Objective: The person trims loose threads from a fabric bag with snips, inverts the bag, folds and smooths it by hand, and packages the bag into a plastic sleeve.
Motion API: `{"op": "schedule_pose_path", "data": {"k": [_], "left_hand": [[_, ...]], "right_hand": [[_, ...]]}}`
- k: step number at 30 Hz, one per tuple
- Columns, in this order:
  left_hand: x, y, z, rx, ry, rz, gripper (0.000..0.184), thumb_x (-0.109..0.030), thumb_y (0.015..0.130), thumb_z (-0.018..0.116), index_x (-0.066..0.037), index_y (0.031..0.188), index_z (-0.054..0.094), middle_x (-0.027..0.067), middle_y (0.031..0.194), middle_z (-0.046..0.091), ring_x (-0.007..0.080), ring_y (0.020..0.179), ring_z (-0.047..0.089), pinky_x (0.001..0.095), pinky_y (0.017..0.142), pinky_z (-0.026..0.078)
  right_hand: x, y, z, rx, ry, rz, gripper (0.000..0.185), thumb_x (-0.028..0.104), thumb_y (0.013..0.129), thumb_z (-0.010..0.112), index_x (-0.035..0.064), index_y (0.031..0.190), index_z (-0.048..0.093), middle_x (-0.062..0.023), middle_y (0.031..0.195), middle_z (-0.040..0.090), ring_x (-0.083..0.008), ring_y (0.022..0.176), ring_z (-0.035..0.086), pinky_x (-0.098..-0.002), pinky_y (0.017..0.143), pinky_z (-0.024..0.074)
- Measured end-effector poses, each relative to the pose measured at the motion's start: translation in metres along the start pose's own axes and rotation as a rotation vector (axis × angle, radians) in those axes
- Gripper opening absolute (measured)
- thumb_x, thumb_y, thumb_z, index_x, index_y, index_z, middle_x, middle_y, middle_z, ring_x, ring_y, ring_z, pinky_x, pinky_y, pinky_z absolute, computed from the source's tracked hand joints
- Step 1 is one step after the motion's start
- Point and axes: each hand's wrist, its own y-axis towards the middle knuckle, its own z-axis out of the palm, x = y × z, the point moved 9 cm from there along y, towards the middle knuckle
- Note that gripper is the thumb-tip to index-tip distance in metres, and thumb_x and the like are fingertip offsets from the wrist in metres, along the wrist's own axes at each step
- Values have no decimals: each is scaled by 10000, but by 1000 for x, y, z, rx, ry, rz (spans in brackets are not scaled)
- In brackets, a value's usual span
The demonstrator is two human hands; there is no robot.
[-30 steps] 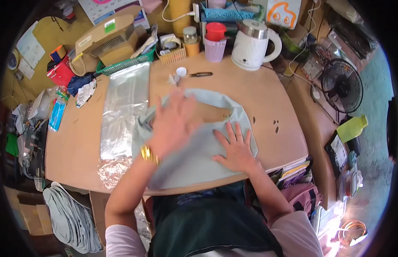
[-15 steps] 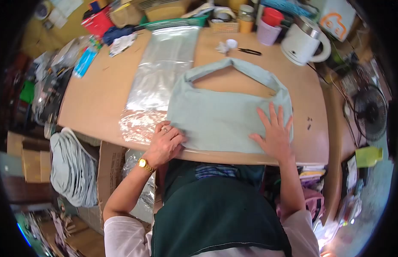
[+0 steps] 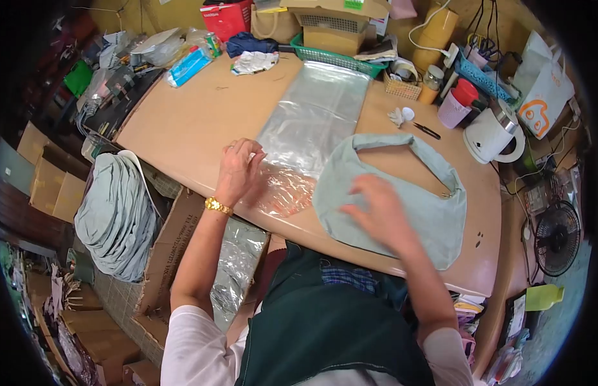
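Observation:
A pale grey-green cloth shoulder bag (image 3: pixel 392 222) lies flat on the table, its strap looped toward the far side. My right hand (image 3: pixel 379 215) is over the bag's left half, blurred by motion, fingers apart and holding nothing. Left of the bag, a stack of long clear plastic sleeves (image 3: pixel 318 109) stretches from near the front edge toward the back. My left hand (image 3: pixel 238 170), with a gold watch on the wrist, is at the near left corner of the sleeves. Its fingers are bent together; whether plastic is between them is hidden.
A pile of grey-green cloth (image 3: pixel 116 215) hangs at the left, beside an open cardboard box (image 3: pixel 173 257) holding clear plastic. Along the back stand a green basket (image 3: pixel 337 60), a pink cup (image 3: pixel 452 109) and a white kettle (image 3: pixel 492 135). A black pen-like tool (image 3: pixel 427 130) lies before them.
The view has turned left. My left hand has left the bag's lower left corner for the plastic sleeves. My right hand has moved off the bag's right side toward its left.

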Motion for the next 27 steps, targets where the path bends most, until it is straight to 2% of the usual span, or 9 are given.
{"op": "schedule_pose_path", "data": {"k": [2,5,7,9,13,16,19,24,27], "left_hand": [[-34,7,-26,-152,27,138,123,-54,838,698,-38,875,582,99,849,624,275,818,627,410,811,472],[-40,-5,-34,72,-273,-81,72,-60,902,640,4,902,606,130,832,660,231,726,643,353,639,502],[-47,-21,-40,161,-305,-59,66,-51,909,624,13,912,612,141,824,665,227,706,649,341,608,501],[-53,-41,-23,416,-323,-85,72,-31,895,615,18,941,640,154,853,689,260,778,680,367,656,518],[-40,-40,16,253,-282,-30,168,-39,883,615,9,1040,655,170,889,705,295,818,695,390,694,535],[-24,-14,57,228,-367,-166,411,-139,901,577,-30,1297,569,244,1199,626,367,1061,638,423,838,519],[-5,1,92,2,320,69,622,-389,950,495,-90,1486,394,160,1597,258,336,1443,306,552,1129,269],[0,-8,127,366,128,129,541,-398,954,532,-98,1403,506,138,1528,387,335,1377,400,535,1118,297],[-1,6,73,123,-9,-11,177,-249,901,640,-105,995,681,96,1090,640,329,1036,602,454,873,491]], "right_hand": [[31,41,64,125,66,2,418,312,758,811,34,998,611,-168,1017,600,-359,1030,578,-450,906,465],[15,76,135,8,-136,-128,381,354,787,772,47,955,620,-139,943,588,-350,971,582,-442,835,470],[-10,101,172,277,-176,-55,284,311,823,725,43,898,670,-141,951,635,-373,972,596,-478,859,470],[-18,119,162,300,-84,41,233,280,831,707,49,855,679,-135,941,643,-364,952,605,-474,851,475],[14,134,110,77,-18,-15,128,168,820,678,55,763,659,-117,855,632,-348,828,606,-448,756,479],[57,127,79,-193,-73,-264,72,101,781,681,49,779,632,-114,815,603,-343,772,591,-442,690,472],[93,110,69,-283,-90,-381,99,82,746,685,52,816,623,-103,831,591,-324,774,587,-428,692,465],[129,42,102,140,16,-535,145,104,747,693,72,870,622,-84,834,559,-270,836,584,-389,729,452],[119,20,124,242,143,-488,107,117,783,655,51,811,575,-104,850,547,-289,885,569,-409,785,458]]}}
